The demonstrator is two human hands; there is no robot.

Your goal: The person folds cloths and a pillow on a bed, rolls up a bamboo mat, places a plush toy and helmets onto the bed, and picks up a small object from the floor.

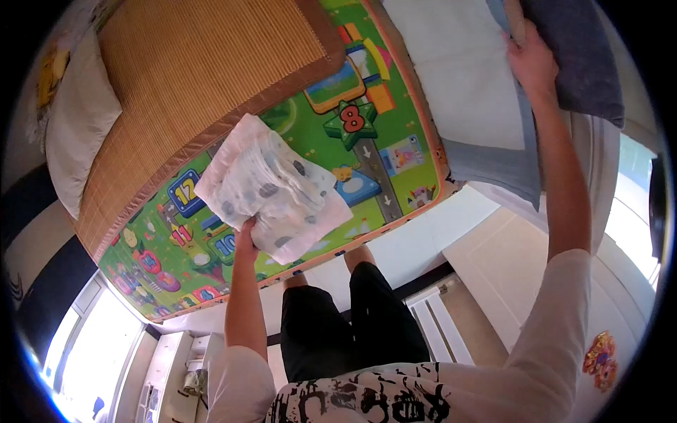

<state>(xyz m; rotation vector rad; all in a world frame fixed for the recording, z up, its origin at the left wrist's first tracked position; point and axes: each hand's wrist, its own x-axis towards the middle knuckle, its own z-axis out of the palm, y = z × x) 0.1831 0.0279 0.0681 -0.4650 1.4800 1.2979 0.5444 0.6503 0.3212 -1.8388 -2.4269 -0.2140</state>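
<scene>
- Step in hand: judging by the grip, the left hand [245,238] is handling a cloth [271,187] over the play mat [391,113], while the right hand [532,63] is out beyond the play mat's right side.
- Left hand: closed on the near left edge of the cloth, thumb on top, the other fingers mostly hidden.
- Right hand: beside a pale strip [517,25], between a light sheet [458,84] and a dark cushion [585,56], all right of the play mat; whether it grasps the strip or only rests there, I cannot tell.
- Next move: it would seem to call for keeping the left pinch firm, since one edge alone is held and the loose layers could slip or fall open.
- Where the cloth is: over the middle of the play mat, its far corner close to the bamboo mat [218,56]; whether its far part rests or hangs just above is unclear.
- Its look: white with grey spots, pale pink along the borders, soft, loosely layered and creased, the middle bunched into ridges.
</scene>
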